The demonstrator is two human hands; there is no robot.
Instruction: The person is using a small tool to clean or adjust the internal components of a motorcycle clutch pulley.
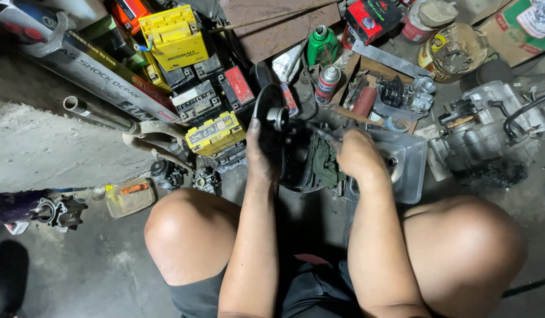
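Note:
My left hand (259, 154) grips a black round pulley-like disc (271, 109) with a metal hub, holding it upright on edge over the floor. My right hand (358, 156) is closed on a thin dark tool (320, 134) whose tip points left toward the disc's hub. Under both hands sits a dark greasy tray (302, 171) with a green rag (325, 162) in it. A clear plastic tub (411, 159) lies just right of my right hand. My bare knees frame the bottom of the view.
Yellow and black batteries (215, 132) are piled at upper left beside a metal pipe (98, 113). A green bottle (321, 44) and a spray can (327, 82) stand behind the disc. An engine block (490, 126) sits at right, a carburettor (204, 179) and small plastic container (130, 196) at left.

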